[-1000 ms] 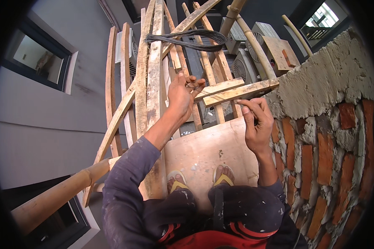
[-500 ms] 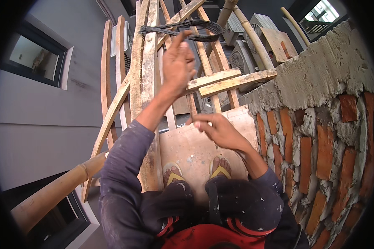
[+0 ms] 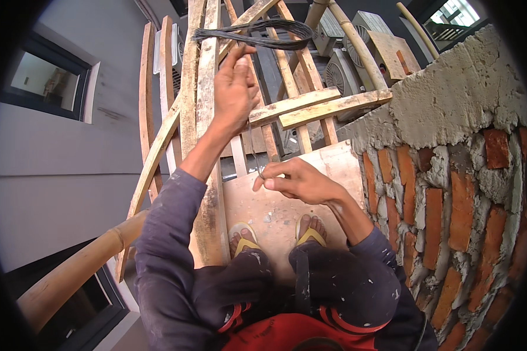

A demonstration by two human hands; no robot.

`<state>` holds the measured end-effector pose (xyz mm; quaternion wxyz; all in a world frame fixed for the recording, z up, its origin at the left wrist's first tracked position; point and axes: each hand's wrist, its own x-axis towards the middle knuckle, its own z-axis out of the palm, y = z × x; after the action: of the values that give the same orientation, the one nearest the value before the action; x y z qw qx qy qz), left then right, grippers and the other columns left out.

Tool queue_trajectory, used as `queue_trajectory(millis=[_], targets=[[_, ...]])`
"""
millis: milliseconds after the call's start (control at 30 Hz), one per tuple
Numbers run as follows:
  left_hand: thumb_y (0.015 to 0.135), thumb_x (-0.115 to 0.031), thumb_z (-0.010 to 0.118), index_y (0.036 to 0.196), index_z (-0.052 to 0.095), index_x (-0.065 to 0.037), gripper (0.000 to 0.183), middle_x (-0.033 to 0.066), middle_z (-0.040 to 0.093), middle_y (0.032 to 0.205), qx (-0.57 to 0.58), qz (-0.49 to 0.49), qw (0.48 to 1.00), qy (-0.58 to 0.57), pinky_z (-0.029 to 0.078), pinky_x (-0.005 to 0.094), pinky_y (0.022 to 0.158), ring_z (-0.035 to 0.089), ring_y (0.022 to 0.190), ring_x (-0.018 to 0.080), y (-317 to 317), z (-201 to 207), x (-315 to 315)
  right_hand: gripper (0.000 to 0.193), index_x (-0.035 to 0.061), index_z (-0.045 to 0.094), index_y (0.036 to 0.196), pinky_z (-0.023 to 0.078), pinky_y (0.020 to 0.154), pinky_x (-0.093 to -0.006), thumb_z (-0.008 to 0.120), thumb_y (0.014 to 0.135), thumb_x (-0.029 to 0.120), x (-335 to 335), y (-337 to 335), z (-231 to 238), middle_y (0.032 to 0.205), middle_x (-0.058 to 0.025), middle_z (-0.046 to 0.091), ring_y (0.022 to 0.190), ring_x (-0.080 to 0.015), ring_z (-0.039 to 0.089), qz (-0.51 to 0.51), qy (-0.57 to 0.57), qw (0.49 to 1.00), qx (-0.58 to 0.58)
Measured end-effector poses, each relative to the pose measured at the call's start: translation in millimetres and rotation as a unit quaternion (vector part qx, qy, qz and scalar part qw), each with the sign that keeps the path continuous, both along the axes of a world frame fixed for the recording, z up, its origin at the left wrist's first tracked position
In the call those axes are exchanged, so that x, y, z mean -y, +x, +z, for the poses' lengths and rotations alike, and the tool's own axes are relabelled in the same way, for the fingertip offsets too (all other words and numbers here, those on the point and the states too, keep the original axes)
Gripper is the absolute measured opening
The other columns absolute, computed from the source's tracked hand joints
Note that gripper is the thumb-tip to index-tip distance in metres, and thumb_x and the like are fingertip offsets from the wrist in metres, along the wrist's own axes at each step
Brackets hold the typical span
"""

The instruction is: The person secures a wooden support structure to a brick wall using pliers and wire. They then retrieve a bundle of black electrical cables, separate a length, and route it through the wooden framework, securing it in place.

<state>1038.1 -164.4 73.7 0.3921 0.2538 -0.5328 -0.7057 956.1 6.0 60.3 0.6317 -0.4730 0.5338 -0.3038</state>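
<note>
A thin strand of dark wire (image 3: 255, 151) runs down between my two hands. My left hand (image 3: 235, 96) is raised over the timber, fingers curled around the strand's upper part, index finger pointing up. Lower and to the right, above the plywood board (image 3: 298, 215), my right hand (image 3: 301, 181) pinches the strand's lower end between thumb and fingers. Just beyond my left fingertips, a looped bundle of black wire (image 3: 275, 41) lies across the wooden beams (image 3: 207, 88). The wire inside my left fist is hidden.
My sandalled feet (image 3: 310, 230) stand on the plywood. A brick wall (image 3: 433, 228) with rough mortar rises at the right. Crossed timber battens (image 3: 334, 109) and air-conditioner units (image 3: 341, 73) are ahead. A bamboo pole (image 3: 82, 269) juts in at the lower left, beside a grey wall (image 3: 58, 193).
My left hand has moved slightly left and down, away from in front of the wire bundle. My right hand has shifted a little left, and the strand between the hands now shows.
</note>
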Motion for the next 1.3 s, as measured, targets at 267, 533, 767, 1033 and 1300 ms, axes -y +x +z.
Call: queue_trajectory(millis=[267, 533, 767, 1033, 1300], targets=[[0.1, -0.024, 0.035, 0.113, 0.048, -0.006, 0.026, -0.006, 0.028, 0.061, -0.022, 0.084, 0.995, 0.054, 0.019, 0.0194, 0.037, 0.021, 0.045, 0.0028, 5.1, 13.6, 15.6, 0.02, 0.0076, 0.063, 0.106, 0.046, 0.064, -0.0361, 0.055, 0.089, 0.014, -49.3, -5.7, -9.3, 0.089, -0.0113, 0.054, 0.071, -0.0302, 0.057, -0.138, -0.188, 0.932, -0.279], [0.101, -0.023, 0.033, 0.112, 0.045, -0.004, 0.025, -0.0051, 0.026, 0.062, -0.051, 0.137, 0.989, 0.012, 0.018, 0.0199, 0.04, 0.019, 0.046, 0.0039, 16.3, 30.6, 36.7, 0.024, 0.0, 0.061, 0.108, 0.044, 0.063, -0.0307, 0.05, 0.087, -0.002, -100.9, -0.2, -57.9, 0.078, -0.0123, 0.054, 0.067, -0.023, 0.054, -0.206, -0.189, 0.927, -0.251], [0.1, -0.019, 0.033, 0.107, 0.046, -0.004, 0.021, -0.0046, 0.025, 0.06, -0.129, 0.113, 0.978, 0.115, 0.018, 0.0224, 0.041, 0.018, 0.047, 0.0061, 15.9, 43.5, 38.4, 0.026, -0.0026, 0.061, 0.108, 0.045, 0.065, -0.0285, 0.049, 0.086, -0.004, -122.4, 6.2, -82.0, 0.081, -0.0127, 0.058, 0.069, -0.0226, 0.056, -0.238, -0.158, 0.949, -0.132], [0.101, -0.018, 0.032, 0.111, 0.045, -0.002, 0.023, -0.0053, 0.028, 0.062, -0.076, 0.052, 0.996, 0.019, 0.023, 0.0205, 0.044, 0.022, 0.049, 0.0053, 26.9, 42.1, 39.4, 0.024, -0.0016, 0.062, 0.104, 0.046, 0.069, -0.0343, 0.05, 0.084, -0.003, -163.1, -11.1, -89.7, 0.086, -0.0177, 0.06, 0.078, -0.03, 0.061, -0.269, -0.099, 0.923, -0.258], [0.1, -0.02, 0.034, 0.12, 0.039, 0.009, 0.035, 0.0054, 0.048, 0.08, 0.062, 0.026, 0.997, 0.039, 0.049, 0.0298, 0.072, 0.05, 0.07, 0.0155, 5.4, 6.8, 12.3, 0.022, 0.0025, 0.064, 0.104, 0.047, 0.067, -0.0375, 0.058, 0.083, 0.007, -260.0, -15.8, -122.4, 0.082, -0.019, 0.058, 0.074, -0.0324, 0.06, -0.297, 0.006, 0.835, -0.464]])
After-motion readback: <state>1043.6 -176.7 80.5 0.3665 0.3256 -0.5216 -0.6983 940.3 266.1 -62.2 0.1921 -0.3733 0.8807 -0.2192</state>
